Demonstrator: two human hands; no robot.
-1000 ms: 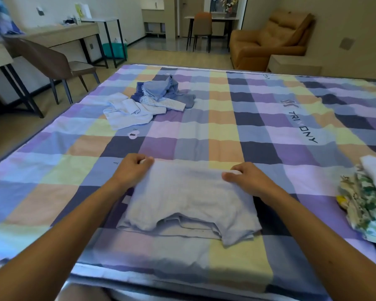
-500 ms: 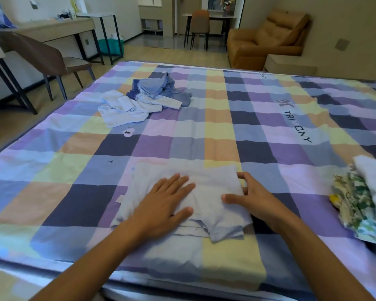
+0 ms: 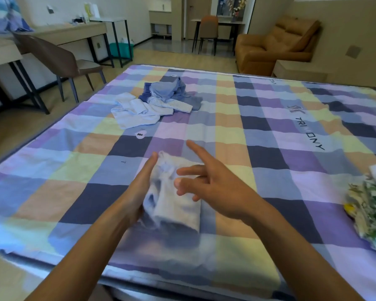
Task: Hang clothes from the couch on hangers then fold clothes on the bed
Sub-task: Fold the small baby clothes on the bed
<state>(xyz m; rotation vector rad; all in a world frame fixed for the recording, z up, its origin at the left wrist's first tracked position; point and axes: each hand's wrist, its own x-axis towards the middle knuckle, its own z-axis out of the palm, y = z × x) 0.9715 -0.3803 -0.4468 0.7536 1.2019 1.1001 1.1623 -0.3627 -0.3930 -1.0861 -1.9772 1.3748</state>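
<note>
At the upper left a desk [image 3: 70,33] and a chair [image 3: 59,59] stand on the floor, apart from the bed [image 3: 52,170]. The bed's left edge runs slantwise from lower left to upper centre, and its near edge crosses the bottom of the frame under the forearms. Bare checked sheet lies left of the grips, and more lies between them and the pile [image 3: 159,101] of blue and white clothes, well apart in the upper middle. A lone "T" is printed left of the grips; the small white tag [image 3: 141,133] below the pile is too small to read. The left grip [image 3: 142,187], fingers straight and together, presses flat against the left side of the cloth [image 3: 180,207], a pale folded bundle at lower centre. The right grip [image 3: 217,187] is spread, fingers apart, over the cloth's upper right; whether it touches I cannot tell. Further right the sheet reads "TRI ONY" [image 3: 308,135], the middle letter unclear. Floral clothes [image 3: 369,205] lie at the right edge, and a couch [image 3: 276,44] stands upper right beyond the bed's far edge.
</note>
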